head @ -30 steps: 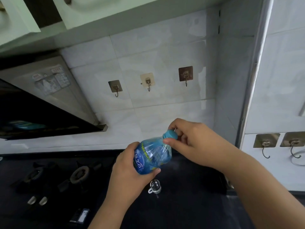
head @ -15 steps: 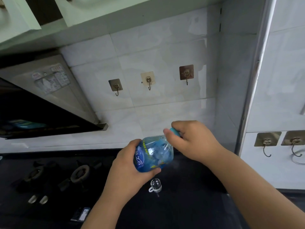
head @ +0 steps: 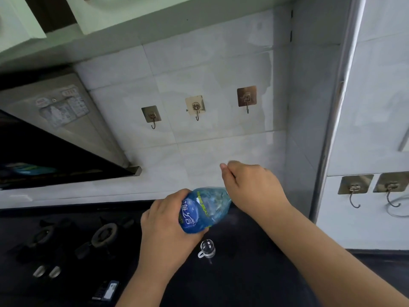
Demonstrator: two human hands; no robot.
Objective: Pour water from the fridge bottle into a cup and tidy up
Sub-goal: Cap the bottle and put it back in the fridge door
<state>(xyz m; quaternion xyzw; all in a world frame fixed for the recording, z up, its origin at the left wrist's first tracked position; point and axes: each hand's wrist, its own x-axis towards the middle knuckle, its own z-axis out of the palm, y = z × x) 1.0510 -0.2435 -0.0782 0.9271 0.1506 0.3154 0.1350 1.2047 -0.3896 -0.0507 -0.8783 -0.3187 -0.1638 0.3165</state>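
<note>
Your left hand [head: 163, 227] grips the blue-tinted clear plastic water bottle [head: 203, 209] round its labelled body, fingers curled behind it, thumb below. The bottle is tilted, neck pointing up and right towards your right hand [head: 252, 187]. The right hand sits just above the bottle neck, touching or nearly so; its fingers [head: 224, 167] are bunched together with tips pressed as if pinching something small, but you can't tell what, if anything, is in them. The bottle mouth is hidden behind that hand. Below the left thumb, a small clear glass cup with a handle [head: 207, 248] stands upright on the black table [head: 243, 273]. Left of your left fingers is a gas burner [head: 104, 233].
</note>
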